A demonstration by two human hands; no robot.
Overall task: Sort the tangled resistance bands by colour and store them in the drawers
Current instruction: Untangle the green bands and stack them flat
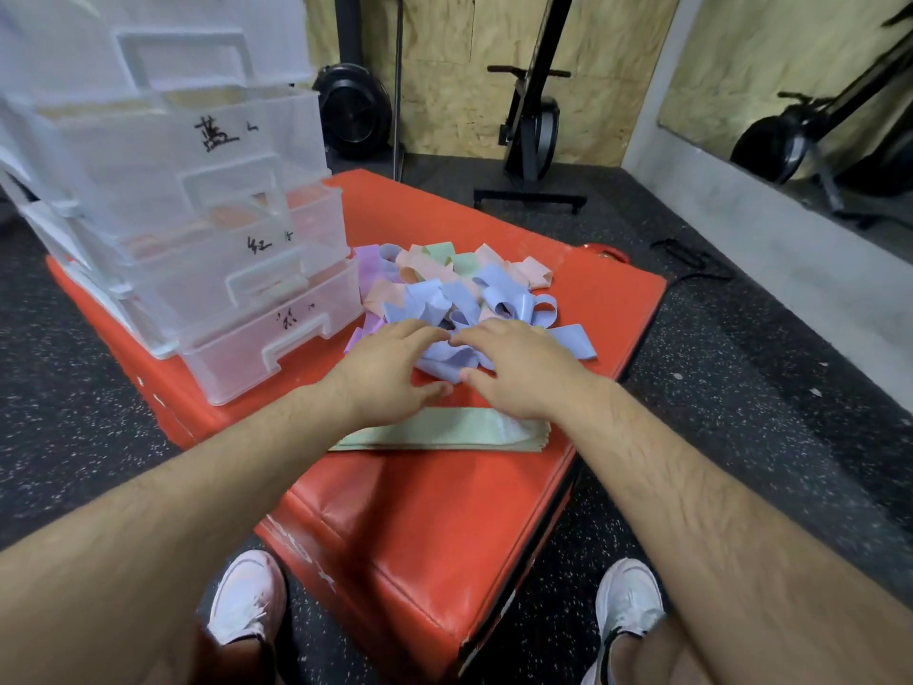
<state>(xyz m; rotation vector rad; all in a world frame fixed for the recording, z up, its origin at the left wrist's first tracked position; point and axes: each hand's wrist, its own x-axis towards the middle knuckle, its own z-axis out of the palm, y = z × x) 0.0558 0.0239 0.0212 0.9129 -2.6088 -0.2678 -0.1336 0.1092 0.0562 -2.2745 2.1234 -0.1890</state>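
Head view: early days imo, the tangled pile (pixel 459 284) sits mid box (pixel 444 511), with only a green stack (pixel 444 430) sorted by the box's front edge. Left hand (pixel 390 373) and right hand (pixel 514 368) lie on blue bands (pixel 509 299), fingers loosely spread, can't tell if pinching. Drawers (pixel 237 289) on the box's left read 蓝, maybe 红, lowest unreadable.

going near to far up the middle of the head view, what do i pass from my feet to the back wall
white shoes → red box → flat stack of green bands → left hand and right hand, side by side → tangle of blue bands → pink bands → black machine base → plywood wall
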